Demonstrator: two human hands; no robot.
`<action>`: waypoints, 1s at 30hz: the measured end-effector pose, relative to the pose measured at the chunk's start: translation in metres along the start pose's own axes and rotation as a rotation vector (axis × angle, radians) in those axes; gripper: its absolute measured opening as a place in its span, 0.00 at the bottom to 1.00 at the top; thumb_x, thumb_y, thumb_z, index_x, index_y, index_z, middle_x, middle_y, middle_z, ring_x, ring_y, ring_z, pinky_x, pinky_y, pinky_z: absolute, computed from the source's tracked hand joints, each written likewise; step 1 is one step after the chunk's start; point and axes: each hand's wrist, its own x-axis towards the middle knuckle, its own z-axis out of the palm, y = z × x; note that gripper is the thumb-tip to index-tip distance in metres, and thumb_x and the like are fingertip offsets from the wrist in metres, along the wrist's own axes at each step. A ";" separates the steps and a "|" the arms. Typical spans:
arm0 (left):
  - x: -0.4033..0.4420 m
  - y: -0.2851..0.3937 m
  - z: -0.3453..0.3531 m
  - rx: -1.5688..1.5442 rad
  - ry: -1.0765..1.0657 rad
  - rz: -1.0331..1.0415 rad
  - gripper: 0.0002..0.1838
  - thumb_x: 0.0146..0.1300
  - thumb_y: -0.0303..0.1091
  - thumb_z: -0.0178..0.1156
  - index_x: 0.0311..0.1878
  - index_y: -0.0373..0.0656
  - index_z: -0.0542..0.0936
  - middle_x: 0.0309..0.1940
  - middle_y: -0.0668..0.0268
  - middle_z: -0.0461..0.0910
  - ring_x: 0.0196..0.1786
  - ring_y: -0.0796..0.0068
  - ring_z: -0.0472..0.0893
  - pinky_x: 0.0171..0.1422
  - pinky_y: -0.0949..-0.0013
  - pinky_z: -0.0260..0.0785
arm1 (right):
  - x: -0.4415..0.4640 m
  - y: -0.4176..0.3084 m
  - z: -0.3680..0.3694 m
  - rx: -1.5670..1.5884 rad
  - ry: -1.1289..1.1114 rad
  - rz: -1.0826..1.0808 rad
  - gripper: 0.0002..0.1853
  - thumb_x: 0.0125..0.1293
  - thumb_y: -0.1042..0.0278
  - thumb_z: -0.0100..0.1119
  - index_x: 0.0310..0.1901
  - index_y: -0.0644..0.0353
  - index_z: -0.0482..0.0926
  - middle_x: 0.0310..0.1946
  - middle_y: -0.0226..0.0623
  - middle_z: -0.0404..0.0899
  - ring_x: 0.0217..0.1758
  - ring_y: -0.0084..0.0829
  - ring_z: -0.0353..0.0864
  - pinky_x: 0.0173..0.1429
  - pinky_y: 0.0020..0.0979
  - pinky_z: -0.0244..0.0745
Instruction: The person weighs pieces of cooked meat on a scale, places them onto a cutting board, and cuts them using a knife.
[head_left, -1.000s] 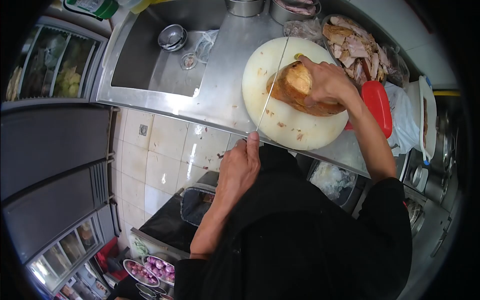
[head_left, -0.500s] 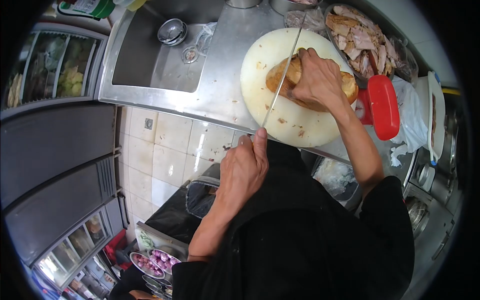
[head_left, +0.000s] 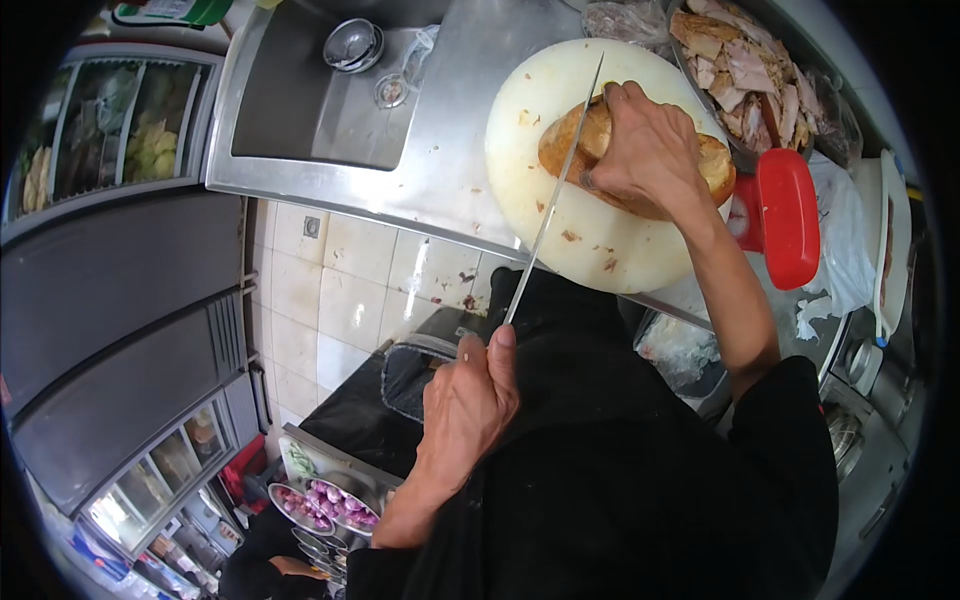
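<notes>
On the round white cutting board (head_left: 520, 110) lies a golden-brown, loaf-shaped piece of food (head_left: 565, 140); it could be roast meat, but I cannot tell for certain. My right hand (head_left: 650, 150) grips it from above, fingers over its far side and thumb on its near side. My left hand (head_left: 468, 400) is closed around the handle of a long, thin knife (head_left: 541, 230), hiding the handle. The blade slants across the left part of the piece, close to my right hand's fingers, and its tip points past the far side. Small brown scraps dot the board.
A metal basin of sliced meat (head_left: 745, 70) stands beyond the board, with a red scale-like object (head_left: 787, 220) at its right. Left of the board is a steel sink (head_left: 300, 130) with small bowls. Below the counter edge stands a lined bin (head_left: 405, 380). Bowls of purple onions (head_left: 340, 505) are lower left.
My left hand has drawn back toward my body, pulling the knife along across the piece. My right hand keeps its grip. The whole view has shifted slightly.
</notes>
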 end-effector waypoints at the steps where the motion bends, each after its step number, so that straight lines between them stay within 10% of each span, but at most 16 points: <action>1: 0.003 0.002 0.001 0.004 0.000 -0.003 0.26 0.77 0.49 0.48 0.30 0.34 0.72 0.23 0.33 0.77 0.33 0.26 0.78 0.38 0.35 0.71 | -0.001 -0.001 -0.001 0.004 -0.011 0.004 0.30 0.33 0.61 0.69 0.42 0.70 0.80 0.41 0.50 0.81 0.38 0.49 0.86 0.44 0.41 0.82; 15: 0.144 0.073 0.040 -0.091 0.105 0.188 0.34 0.77 0.54 0.44 0.34 0.27 0.81 0.28 0.33 0.80 0.37 0.32 0.82 0.48 0.43 0.75 | -0.001 -0.008 -0.004 -0.033 -0.055 0.040 0.29 0.39 0.61 0.68 0.45 0.69 0.79 0.44 0.50 0.82 0.44 0.52 0.85 0.51 0.43 0.80; 30: 0.027 -0.027 0.040 0.078 -0.077 -0.104 0.32 0.77 0.55 0.44 0.36 0.30 0.78 0.26 0.32 0.80 0.35 0.28 0.81 0.43 0.37 0.75 | 0.009 -0.003 -0.011 -0.041 -0.133 0.015 0.40 0.31 0.55 0.73 0.51 0.68 0.79 0.44 0.49 0.82 0.44 0.52 0.85 0.48 0.43 0.80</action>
